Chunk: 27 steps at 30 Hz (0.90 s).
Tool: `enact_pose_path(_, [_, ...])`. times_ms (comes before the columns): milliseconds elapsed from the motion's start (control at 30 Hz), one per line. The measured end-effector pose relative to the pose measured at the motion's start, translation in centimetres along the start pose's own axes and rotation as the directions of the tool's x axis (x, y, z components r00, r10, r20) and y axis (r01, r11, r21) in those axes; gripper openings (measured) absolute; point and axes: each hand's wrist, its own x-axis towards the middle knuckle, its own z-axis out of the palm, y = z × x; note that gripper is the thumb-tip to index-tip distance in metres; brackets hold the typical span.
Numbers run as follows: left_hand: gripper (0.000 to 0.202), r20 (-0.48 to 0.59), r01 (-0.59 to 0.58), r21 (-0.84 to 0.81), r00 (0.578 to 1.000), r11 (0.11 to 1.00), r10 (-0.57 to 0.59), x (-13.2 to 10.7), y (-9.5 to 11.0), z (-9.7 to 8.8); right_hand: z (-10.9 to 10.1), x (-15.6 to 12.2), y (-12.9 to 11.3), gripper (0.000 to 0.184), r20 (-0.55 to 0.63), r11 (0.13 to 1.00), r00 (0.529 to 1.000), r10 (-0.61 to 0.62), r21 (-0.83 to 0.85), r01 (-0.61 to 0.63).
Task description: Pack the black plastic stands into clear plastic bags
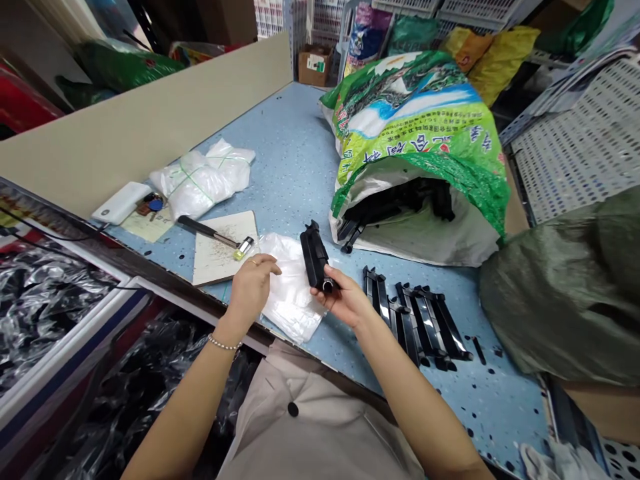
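Note:
My right hand (345,297) is closed around the lower end of a small bundle of long black plastic parts (313,257), held tilted above the bench; a shiny round end shows at the bottom. Beneath it lies a stack of clear plastic bags (295,313). My left hand (255,283) is over the left edge of that stack, fingers bent and together; whether a bag is pinched between them is hidden. Right of my right hand, several more black strip-like parts (413,323) lie in a row on the blue bench (285,153).
A green printed sack (415,133) lies open toward me with black parts inside. A small hammer (215,233) rests on a pad (205,257). Behind are a tied plastic bundle (205,177), a white power bank (121,202) and keys (155,203). A dark green bag (565,287) stands right.

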Motion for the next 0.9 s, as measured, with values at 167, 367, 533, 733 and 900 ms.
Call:
enact_pose_path(167, [0.043,0.098,-0.087,0.253,0.993,0.964,0.064,0.3,0.2,-0.2,-0.6,-2.3,-0.4,0.027,0.062,0.98,0.983,-0.173,-0.092,0.178])
enact_pose_path(367, [0.06,0.195,-0.067,0.13,0.98,0.989,0.041,0.3,0.2,0.3,-2.7,-4.8,0.9,0.044,0.4,0.919,0.846,0.352,0.026,-0.394])
enact_pose_path(533, [0.067,0.466,-0.316,0.076,0.849,0.946,0.247,-3.1,3.2,0.1,-2.4,-3.1,2.2,0.043,0.211,0.973,0.951,0.226,-0.089,-0.211])
enact_pose_path(733, [0.068,0.565,-0.262,-0.029,0.792,0.965,0.232,-5.8,5.5,0.5,0.3,-5.9,2.6,0.053,0.253,0.765,0.943,-0.218,-0.556,0.326])
enact_pose_path(900, [0.033,0.455,-0.146,0.133,0.888,0.98,0.071,-7.2,5.2,-6.1,-1.0,-9.2,0.4,0.06,0.49,0.685,0.871,0.027,-0.644,0.341])
